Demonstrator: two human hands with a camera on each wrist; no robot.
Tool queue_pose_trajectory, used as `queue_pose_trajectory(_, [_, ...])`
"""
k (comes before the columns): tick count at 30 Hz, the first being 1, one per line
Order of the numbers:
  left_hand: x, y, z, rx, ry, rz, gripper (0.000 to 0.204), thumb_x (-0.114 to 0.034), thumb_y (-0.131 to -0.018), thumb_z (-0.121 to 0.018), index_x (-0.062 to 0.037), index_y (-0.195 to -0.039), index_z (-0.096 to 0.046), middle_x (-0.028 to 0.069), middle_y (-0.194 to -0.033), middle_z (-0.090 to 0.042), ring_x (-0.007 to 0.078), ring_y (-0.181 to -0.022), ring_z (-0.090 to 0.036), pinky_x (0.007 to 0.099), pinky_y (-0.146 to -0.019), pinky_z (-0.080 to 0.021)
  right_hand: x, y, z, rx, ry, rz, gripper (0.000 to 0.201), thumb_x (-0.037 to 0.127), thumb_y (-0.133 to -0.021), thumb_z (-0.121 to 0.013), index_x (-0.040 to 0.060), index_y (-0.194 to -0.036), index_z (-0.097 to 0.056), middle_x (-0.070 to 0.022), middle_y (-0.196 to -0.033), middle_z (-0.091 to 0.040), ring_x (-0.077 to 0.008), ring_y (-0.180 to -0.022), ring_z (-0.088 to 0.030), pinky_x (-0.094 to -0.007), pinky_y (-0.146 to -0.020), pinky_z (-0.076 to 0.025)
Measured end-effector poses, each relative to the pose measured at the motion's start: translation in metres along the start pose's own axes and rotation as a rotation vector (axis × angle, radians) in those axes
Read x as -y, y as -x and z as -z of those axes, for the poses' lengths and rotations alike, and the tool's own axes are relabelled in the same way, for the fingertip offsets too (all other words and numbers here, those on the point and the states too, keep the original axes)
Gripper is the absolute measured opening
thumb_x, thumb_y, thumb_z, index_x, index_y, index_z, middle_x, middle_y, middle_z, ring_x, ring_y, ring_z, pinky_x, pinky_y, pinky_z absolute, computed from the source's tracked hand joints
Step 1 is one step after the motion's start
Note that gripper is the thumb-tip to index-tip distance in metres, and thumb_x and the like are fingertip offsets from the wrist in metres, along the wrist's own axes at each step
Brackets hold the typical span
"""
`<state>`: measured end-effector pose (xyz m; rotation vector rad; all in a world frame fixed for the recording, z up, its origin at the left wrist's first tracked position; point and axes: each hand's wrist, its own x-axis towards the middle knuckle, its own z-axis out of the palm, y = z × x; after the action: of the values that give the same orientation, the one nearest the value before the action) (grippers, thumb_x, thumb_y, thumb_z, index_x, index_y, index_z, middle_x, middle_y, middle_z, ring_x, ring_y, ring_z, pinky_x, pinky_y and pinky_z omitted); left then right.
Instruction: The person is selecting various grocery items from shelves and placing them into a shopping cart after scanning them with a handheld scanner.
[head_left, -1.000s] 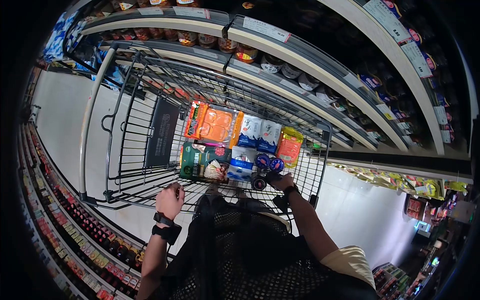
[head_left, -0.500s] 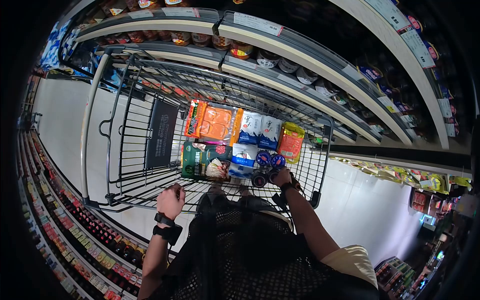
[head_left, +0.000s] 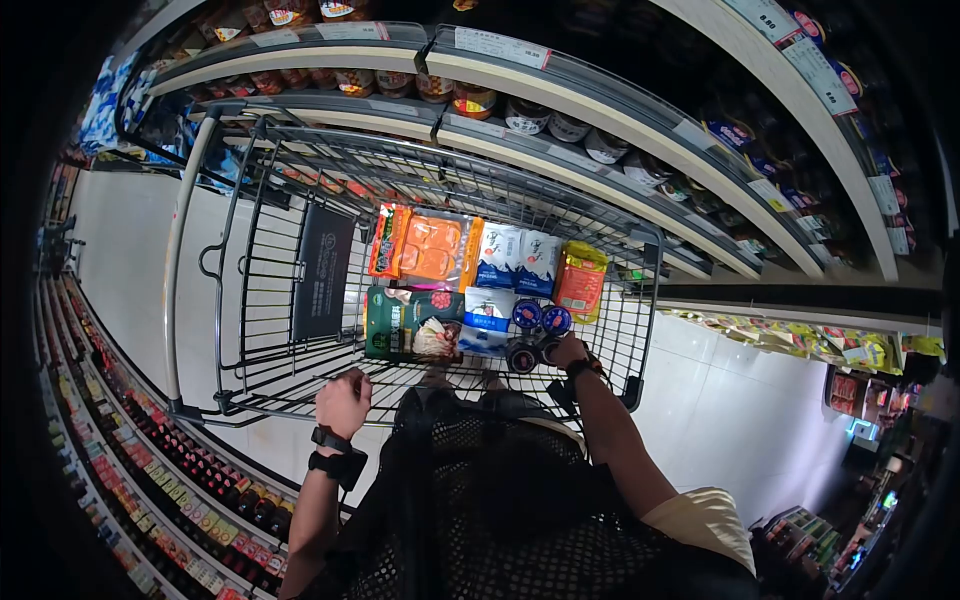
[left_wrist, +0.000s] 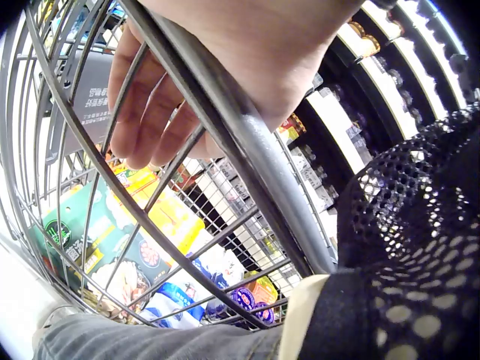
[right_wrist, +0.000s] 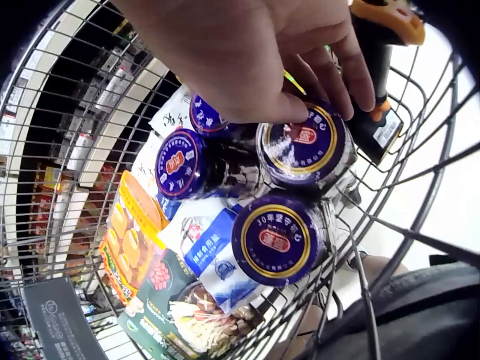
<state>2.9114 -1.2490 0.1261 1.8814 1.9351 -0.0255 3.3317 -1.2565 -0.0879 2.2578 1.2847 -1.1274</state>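
Note:
My right hand holds a jar by its purple lid, thumb and fingers around the lid's edge in the right wrist view. Right beside it stands another jar with the same gold-ringed lid. Two more purple-lidded jars lie close by, next to a blue-and-white packet. On the near side of the shopping cart, my left hand rests over the top rail, its fingers hanging loosely inside the wires with nothing in them.
Also in the cart lie a green packet, an orange packet, two blue-and-white bags and a yellow-red packet. A dark item with an orange cartoon top stands beyond my right hand. Shelves of jars run along the cart's far side.
My right hand has shifted slightly right and brought its jar upright beside the nearest jar. The left hand stays at the rail. The shelves have drifted a little left in the view.

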Motion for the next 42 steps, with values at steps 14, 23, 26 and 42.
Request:
queue_pose_trajectory(14, [-0.006,0.000,-0.003,0.028,-0.035,0.003,0.015,-0.023,-0.082,-0.057,-0.0105,-0.083,-0.065,0.0135,-0.069,-0.064,0.0333,-0.066,-0.063,0.0428,-0.060,-0.050,-0.058,0.101,0.195,-0.947,-0.736,0.291,0.012,0.008,-0.082,-0.057,0.0016,-0.093,-0.057,-0.0106,-0.080,-0.063,-0.0198,-0.075,-0.061,-0.0313,-0.070,-0.048])
queue_pose_trajectory(23, [-0.005,-0.003,-0.004,0.007,-0.047,-0.003,0.016,-0.024,-0.082,-0.057,-0.0106,-0.083,-0.066,0.0121,-0.070,-0.065,0.0329,-0.067,-0.063,0.0426,-0.061,-0.050,-0.101,0.044,0.105,-0.618,-0.551,-0.048,0.046,0.030,-0.074,-0.069,-0.0022,-0.104,-0.055,-0.0224,-0.091,-0.064,-0.0392,-0.088,-0.061,-0.0433,-0.078,-0.048])
queue_pose_trajectory(26, [-0.022,-0.017,0.013,-0.004,-0.084,-0.013,0.020,-0.028,-0.082,-0.056,-0.0105,-0.083,-0.066,0.0135,-0.072,-0.065,0.0339,-0.069,-0.063,0.0427,-0.063,-0.051,-0.115,0.022,0.114,-0.666,-0.781,0.062,0.020,0.021,-0.081,-0.063,0.0018,-0.087,-0.063,-0.0099,-0.068,-0.064,-0.0161,-0.057,-0.063,-0.0296,-0.050,-0.049])
queue_pose_trajectory(42, [-0.032,-0.020,0.006,0.182,-0.107,0.019,0.027,-0.035,-0.077,-0.056,-0.0125,-0.085,-0.070,0.0165,-0.078,-0.066,0.0353,-0.078,-0.063,0.0440,-0.072,-0.051,-0.097,0.055,0.155,-0.670,-0.627,-0.034,0.026,0.024,-0.078,-0.058,0.0008,-0.087,-0.062,-0.0254,-0.081,-0.063,-0.0408,-0.080,-0.062,-0.0473,-0.072,-0.050])
